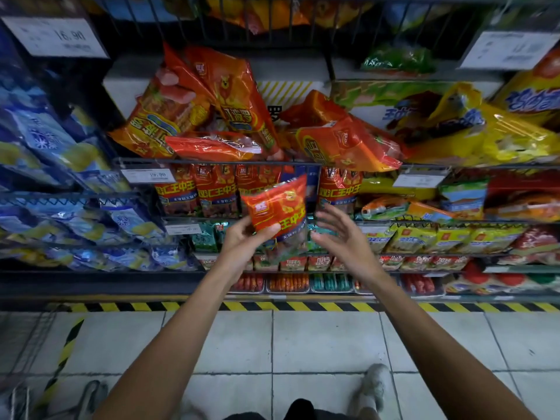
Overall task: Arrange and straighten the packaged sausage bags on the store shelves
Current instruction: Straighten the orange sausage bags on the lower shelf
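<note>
My left hand (242, 241) grips a red sausage bag (277, 207) with yellow-green lettering, held tilted in front of the middle shelf. My right hand (339, 234) hovers just right of the bag, fingers spread and relaxed, not touching it. Behind them a row of matching red bags (212, 189) stands upright behind a wire rail, with a gap where the held bag is. On the shelf above, orange-red sausage bags (218, 104) lie jumbled, and one (348, 144) hangs over the rail.
Blue bags (60, 165) fill the left shelves; yellow bags (485, 131) lie at upper right. Price tags (148, 175) clip to the wire rails. Lower shelves hold green, yellow and red packs (439, 237). A yellow-black stripe (272, 306) edges the tiled floor.
</note>
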A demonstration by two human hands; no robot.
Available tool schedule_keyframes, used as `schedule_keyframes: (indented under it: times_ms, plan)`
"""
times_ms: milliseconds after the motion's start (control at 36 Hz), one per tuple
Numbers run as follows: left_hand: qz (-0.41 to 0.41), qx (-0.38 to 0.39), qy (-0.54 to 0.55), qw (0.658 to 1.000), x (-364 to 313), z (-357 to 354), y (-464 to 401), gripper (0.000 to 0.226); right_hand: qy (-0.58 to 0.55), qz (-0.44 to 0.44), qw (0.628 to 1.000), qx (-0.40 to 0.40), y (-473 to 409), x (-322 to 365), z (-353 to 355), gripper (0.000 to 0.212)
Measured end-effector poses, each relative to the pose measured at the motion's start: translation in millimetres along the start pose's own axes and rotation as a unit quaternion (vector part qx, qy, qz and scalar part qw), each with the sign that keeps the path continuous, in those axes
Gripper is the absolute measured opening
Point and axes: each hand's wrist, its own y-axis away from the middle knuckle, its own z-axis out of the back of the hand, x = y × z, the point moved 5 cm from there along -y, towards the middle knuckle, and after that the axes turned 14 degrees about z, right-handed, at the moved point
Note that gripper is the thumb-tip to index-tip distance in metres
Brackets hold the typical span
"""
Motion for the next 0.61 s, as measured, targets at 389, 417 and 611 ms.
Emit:
schedule_keyframes:
  times_ms: [389, 417, 611]
  plan:
    - [0.010, 0.041, -0.121, 0.992, 27.6, -19.8, -29.4, 0.051, 0.127, -0.010, 0.992, -0.001, -11.8, -47.4, 2.1, 0.055]
    - [-0.004, 0.033, -0.146, 0.989, 30.0, -19.9, -30.2, 0.046, 0.130, -0.012, 0.991, -0.002, -9.6, -52.8, 1.9, 0.054]
    - [-0.101, -0.036, -0.163, 0.981, 2.2, -28.2, -38.9, 0.047, 0.075, 0.039, 0.994, -0.072, -30.4, -51.3, 7.9, 0.034]
